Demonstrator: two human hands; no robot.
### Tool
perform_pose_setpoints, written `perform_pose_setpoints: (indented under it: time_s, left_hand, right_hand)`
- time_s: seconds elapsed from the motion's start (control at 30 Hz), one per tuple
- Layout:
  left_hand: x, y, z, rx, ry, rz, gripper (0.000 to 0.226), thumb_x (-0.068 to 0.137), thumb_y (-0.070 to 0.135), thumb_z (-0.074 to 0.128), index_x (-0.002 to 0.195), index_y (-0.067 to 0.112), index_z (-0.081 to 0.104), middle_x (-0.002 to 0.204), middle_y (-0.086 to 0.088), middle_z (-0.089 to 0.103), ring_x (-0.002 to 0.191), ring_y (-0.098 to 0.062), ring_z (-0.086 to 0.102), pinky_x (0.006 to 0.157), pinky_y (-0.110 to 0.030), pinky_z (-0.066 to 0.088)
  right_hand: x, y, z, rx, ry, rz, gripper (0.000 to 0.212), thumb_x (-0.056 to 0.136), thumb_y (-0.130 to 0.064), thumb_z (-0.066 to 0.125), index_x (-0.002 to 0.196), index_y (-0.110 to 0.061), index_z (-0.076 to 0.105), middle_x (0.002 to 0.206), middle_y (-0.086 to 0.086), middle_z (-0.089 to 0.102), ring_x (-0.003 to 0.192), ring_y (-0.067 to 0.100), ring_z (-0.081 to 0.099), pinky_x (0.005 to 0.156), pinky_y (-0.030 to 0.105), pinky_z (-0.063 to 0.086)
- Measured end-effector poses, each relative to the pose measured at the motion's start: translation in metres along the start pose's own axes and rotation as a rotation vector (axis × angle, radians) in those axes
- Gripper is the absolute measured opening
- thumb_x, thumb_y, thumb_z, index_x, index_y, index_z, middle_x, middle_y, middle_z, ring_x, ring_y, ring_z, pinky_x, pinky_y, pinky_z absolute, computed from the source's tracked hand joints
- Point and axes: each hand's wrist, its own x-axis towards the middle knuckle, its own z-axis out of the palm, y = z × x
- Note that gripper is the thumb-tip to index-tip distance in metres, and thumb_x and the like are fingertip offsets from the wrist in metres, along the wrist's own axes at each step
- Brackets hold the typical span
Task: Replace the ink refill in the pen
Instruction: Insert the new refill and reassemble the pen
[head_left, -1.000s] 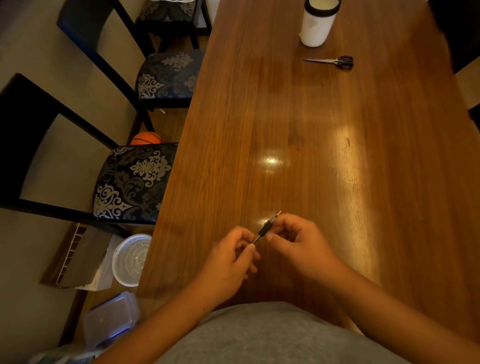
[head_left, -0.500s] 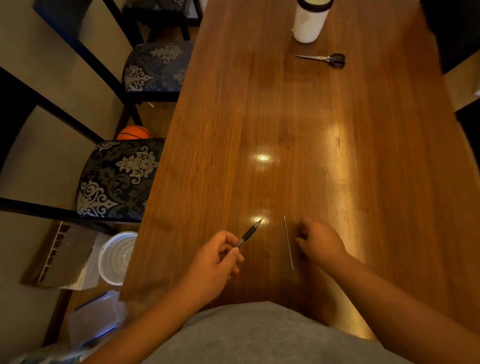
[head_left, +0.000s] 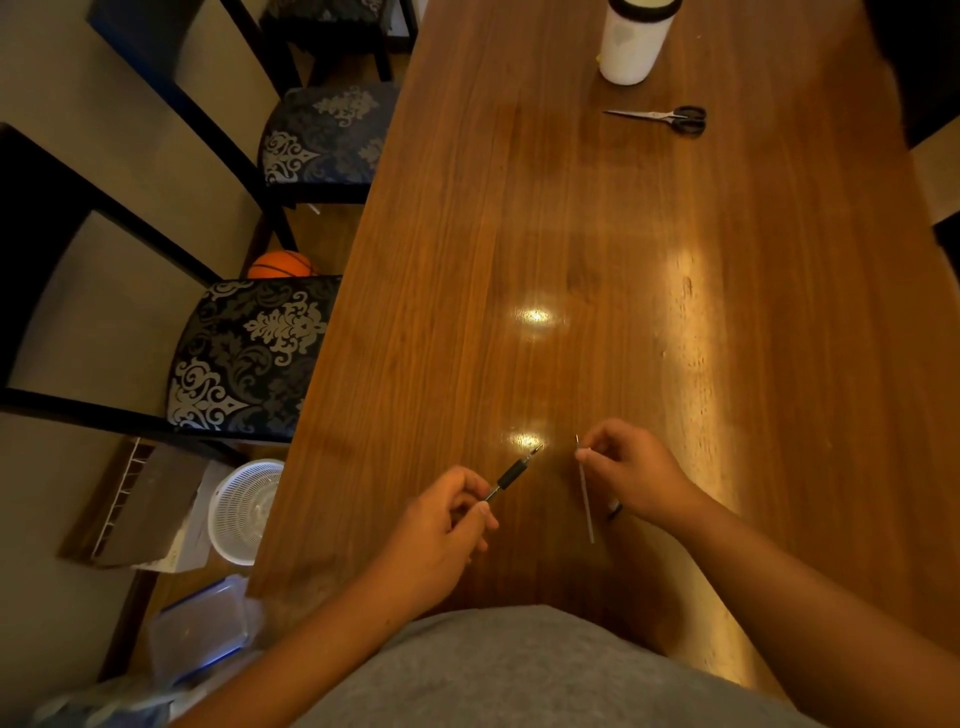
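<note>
Hands are working low over the near end of a polished wooden table (head_left: 597, 234), which serves as the landmark for this report. Left hand (head_left: 441, 525) is curling its fingers and thumb closed on the rear of the pen (head_left: 511, 474), holding it tilted so that the black grip and metal tip are pointing up and away toward the table's far end, the tip lying over a bright reflection on the wood. Right hand (head_left: 636, 475) is sitting just to the right of the pen, knuckles raised, thumb and forefinger pinching together on the upper part of the thin ink refill (head_left: 586, 493); the refill is running from the pinch back toward the near edge, and whether its lower end is touching the wood cannot be told. A small dark part is showing under the right palm, too hidden to identify. Both forearms are reaching in from the near edge over a grey shirt (head_left: 519, 675). At the table's far end a white container with a dark lid (head_left: 631, 44) is standing upright, and black-handled scissors (head_left: 660, 117) are lying closed just nearer than it. Along the table's left side two dark chairs with patterned seats (head_left: 249, 353) are standing, an orange basketball (head_left: 283, 265) is resting on the floor between them, and a white round basket (head_left: 244, 512) and a clear plastic box (head_left: 202, 629) are lying on the floor by the near left corner.
</note>
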Motion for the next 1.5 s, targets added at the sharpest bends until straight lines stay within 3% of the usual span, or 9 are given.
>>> perform_pose_setpoints:
  time_s: [0.07,0.13,0.67,0.83,1.03,1.2,1.4,1.5]
  left_hand:
    - [0.000,0.002,0.000,-0.004,0.005,0.003,0.023,0.095,0.022,0.051,0.093,0.045,0.055,0.091,0.009,0.071,0.070,-0.008,0.067,0.056,-0.022,0.052]
    - [0.000,0.003,0.001,0.000,0.003,0.005,0.022,0.095,0.022,0.051,0.094,0.043,0.056,0.091,0.009,0.071,0.070,-0.008,0.067,0.058,-0.023,0.052]
    - [-0.009,0.013,0.001,0.053,-0.002,0.094,0.022,0.095,0.021,0.053,0.097,0.042,0.057,0.091,0.012,0.070,0.072,-0.007,0.067,0.065,-0.022,0.054]
    - [-0.013,0.019,-0.002,0.013,-0.002,0.113,0.023,0.096,0.014,0.052,0.096,0.035,0.059,0.087,0.010,0.072,0.063,-0.005,0.062,0.062,-0.022,0.051]
    - [-0.021,0.035,-0.008,-0.159,-0.141,0.072,0.021,0.099,0.006,0.044,0.097,0.019,0.061,0.073,0.003,0.070,0.050,-0.005,0.048,0.051,-0.018,0.041]
    - [-0.028,0.049,-0.019,-0.404,-0.353,-0.030,0.020,0.095,0.021,0.044,0.096,0.015,0.063,0.070,0.000,0.065,0.045,-0.005,0.038,0.043,-0.017,0.031]
    - [-0.033,0.057,-0.021,-0.386,-0.320,0.042,0.015,0.099,0.013,0.045,0.098,0.015,0.060,0.075,0.000,0.067,0.049,-0.007,0.044,0.045,-0.018,0.034]
    - [-0.035,0.058,-0.020,-0.362,-0.286,0.043,0.017,0.100,0.013,0.044,0.098,0.017,0.060,0.077,0.000,0.068,0.050,-0.007,0.047,0.045,-0.018,0.035]
  right_hand:
    - [-0.008,-0.018,-0.007,0.265,-0.074,-0.057,0.005,0.089,-0.013,0.065,0.086,-0.017,0.065,0.073,-0.001,0.070,0.069,0.012,0.066,0.063,0.024,0.053]
    - [-0.014,-0.034,-0.013,0.339,-0.139,-0.128,0.004,0.089,-0.011,0.065,0.088,-0.015,0.066,0.072,-0.002,0.070,0.069,0.010,0.066,0.064,0.022,0.054]
    - [-0.035,-0.068,-0.015,0.346,-0.236,-0.242,0.005,0.088,-0.007,0.065,0.087,-0.012,0.067,0.070,-0.002,0.069,0.066,0.010,0.064,0.061,0.021,0.052]
    - [-0.042,-0.076,-0.015,0.384,-0.232,-0.249,0.004,0.088,-0.007,0.065,0.088,-0.009,0.068,0.070,-0.001,0.070,0.067,0.011,0.067,0.060,0.021,0.054]
    - [-0.053,-0.093,-0.023,0.420,-0.234,-0.270,0.013,0.084,-0.012,0.067,0.084,0.000,0.065,0.069,0.010,0.067,0.062,0.018,0.064,0.057,0.024,0.054]
    - [-0.065,-0.107,-0.028,0.431,-0.280,-0.288,0.025,0.077,-0.020,0.068,0.082,0.004,0.065,0.066,0.004,0.066,0.060,0.015,0.064,0.055,0.023,0.053]
    - [-0.077,-0.118,-0.022,0.395,-0.128,-0.340,0.020,0.081,-0.027,0.067,0.074,-0.009,0.061,0.058,0.000,0.063,0.053,0.010,0.059,0.052,0.022,0.050]
    - [-0.081,-0.119,-0.013,0.459,-0.067,-0.329,0.021,0.081,-0.028,0.066,0.079,-0.007,0.062,0.058,-0.003,0.060,0.052,0.010,0.057,0.051,0.022,0.049]
